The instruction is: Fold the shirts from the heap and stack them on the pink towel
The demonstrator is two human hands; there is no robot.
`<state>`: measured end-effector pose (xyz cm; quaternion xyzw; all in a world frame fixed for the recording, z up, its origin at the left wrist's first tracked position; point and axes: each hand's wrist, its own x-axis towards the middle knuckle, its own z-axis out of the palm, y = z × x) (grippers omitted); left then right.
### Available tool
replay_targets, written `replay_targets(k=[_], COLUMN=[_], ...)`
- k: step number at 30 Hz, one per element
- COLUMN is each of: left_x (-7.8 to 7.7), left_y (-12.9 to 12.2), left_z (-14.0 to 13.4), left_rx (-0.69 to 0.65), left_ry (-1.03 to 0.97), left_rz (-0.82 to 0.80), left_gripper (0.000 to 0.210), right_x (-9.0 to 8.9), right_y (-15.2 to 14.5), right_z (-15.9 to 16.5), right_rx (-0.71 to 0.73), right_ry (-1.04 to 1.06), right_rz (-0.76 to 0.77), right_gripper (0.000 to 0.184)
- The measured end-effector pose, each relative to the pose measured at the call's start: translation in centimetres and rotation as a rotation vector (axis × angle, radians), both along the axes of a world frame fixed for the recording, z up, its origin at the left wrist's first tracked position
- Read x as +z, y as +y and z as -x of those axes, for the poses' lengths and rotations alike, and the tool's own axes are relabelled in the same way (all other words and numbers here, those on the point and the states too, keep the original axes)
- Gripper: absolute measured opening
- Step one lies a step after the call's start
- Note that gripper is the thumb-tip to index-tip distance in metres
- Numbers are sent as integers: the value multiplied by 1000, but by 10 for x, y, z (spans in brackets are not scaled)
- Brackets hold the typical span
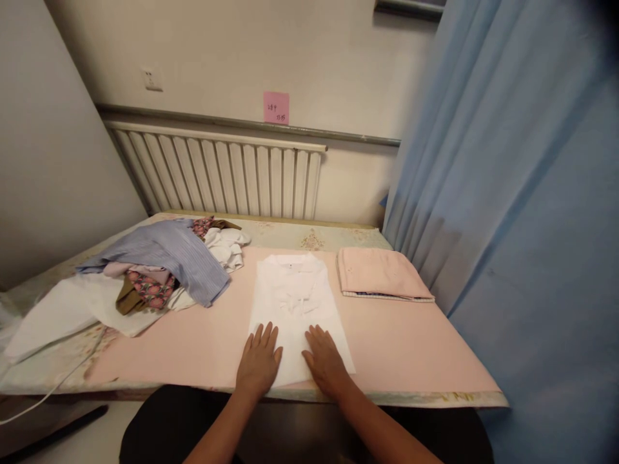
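Note:
A white shirt [294, 290], folded into a neat rectangle with its collar at the far end, lies on a pink cloth [396, 341] over the table. My left hand [260, 357] rests flat on the shirt's near left part, fingers stretched out. On the near right part lies my right hand [325, 357], also flat with its fingers extended. Neither hand grips anything. To the right is a folded pink garment [382, 270] on top of a stack, with other fabric edges showing beneath it.
At the left lies a loose heap of clothes, with a blue striped shirt [164, 251] on top and a white garment [58, 316] spreading leftward. A white cord [58, 386] hangs over the front edge. Behind stands a radiator [232, 174]; a blue curtain [483, 180] borders the right.

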<state>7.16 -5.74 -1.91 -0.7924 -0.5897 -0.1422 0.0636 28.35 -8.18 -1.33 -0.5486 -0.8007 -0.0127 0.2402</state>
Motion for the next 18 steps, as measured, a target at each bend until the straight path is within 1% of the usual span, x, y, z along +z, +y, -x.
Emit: replay_targets(k=[3,6,12,18], left_x=[1,1,3,2], left_y=[-1,-1,0,1], left_z=[0,0,0,-1], left_rx=[-9,-15,3,5], left_ry=[2,7,15,26], left_rz=[-8,-4,11,23], left_gripper=[51,52,52,53], right_x=[7,11,13,5], right_y=[-5,-9,-9,0], right_z=[24,33,20,-7], right_rx=[140,202,176,75], right_ry=[2,-15,-55,-80], right_rz=[-3,13,29,55], right_gripper=[46,48,51,55])
